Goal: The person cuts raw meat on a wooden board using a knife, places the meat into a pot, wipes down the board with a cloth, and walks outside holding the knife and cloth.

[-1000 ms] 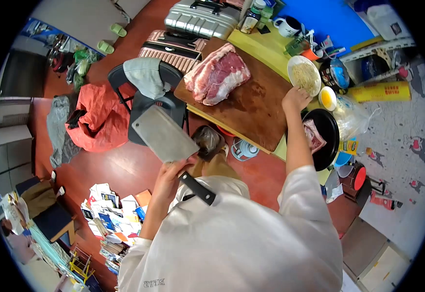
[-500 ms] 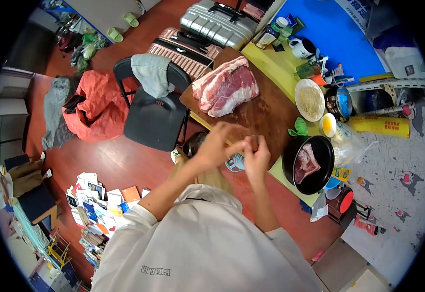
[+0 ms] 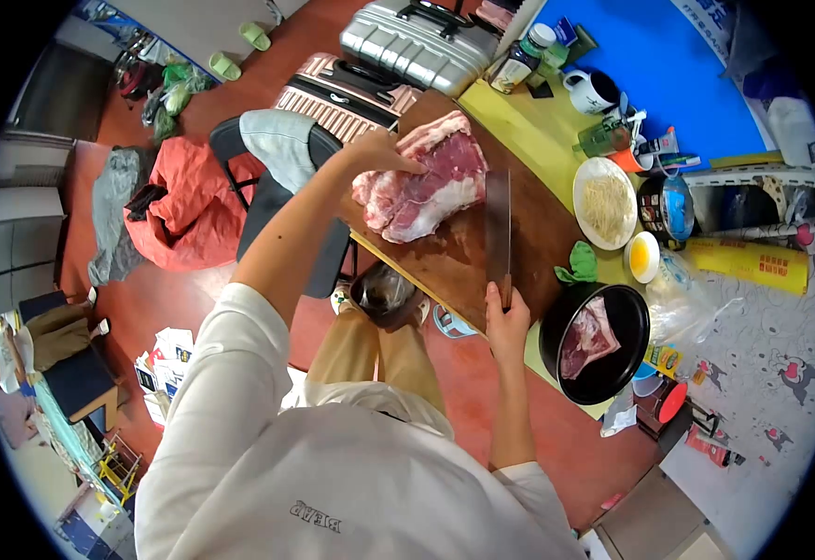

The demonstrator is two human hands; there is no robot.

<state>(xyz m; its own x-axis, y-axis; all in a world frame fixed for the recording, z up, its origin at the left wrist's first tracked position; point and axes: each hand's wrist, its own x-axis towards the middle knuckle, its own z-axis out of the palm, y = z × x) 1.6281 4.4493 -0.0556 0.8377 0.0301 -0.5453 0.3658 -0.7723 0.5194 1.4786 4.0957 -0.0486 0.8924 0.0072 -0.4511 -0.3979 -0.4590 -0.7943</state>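
A large slab of raw pork (image 3: 440,191) lies on the brown wooden cutting board (image 3: 543,210). Pressed to its far left side is my left hand (image 3: 376,154), gripping it with the thumb stretched over the top; the other fingers are partly hidden. My right hand (image 3: 508,327) is wrapped round the wooden handle of a cleaver (image 3: 498,219). The blade points away from me, beside the right end of the slab; whether it touches the meat I cannot tell. To the right, a black pan (image 3: 626,359) holds a smaller cut of raw pork (image 3: 589,336).
A plate of pale noodle-like strands (image 3: 604,203), a small bowl with a yolk-yellow content (image 3: 643,258) and a green leafy piece (image 3: 577,264) are right of the board. Suitcases (image 3: 417,42) stand behind it, a black folding chair (image 3: 286,233) to the left. Below the edge is a bin (image 3: 384,291).
My hands were together near the board's front edge. Now they are apart: the left has moved up onto the pork, and the right holds the cleaver over the board.
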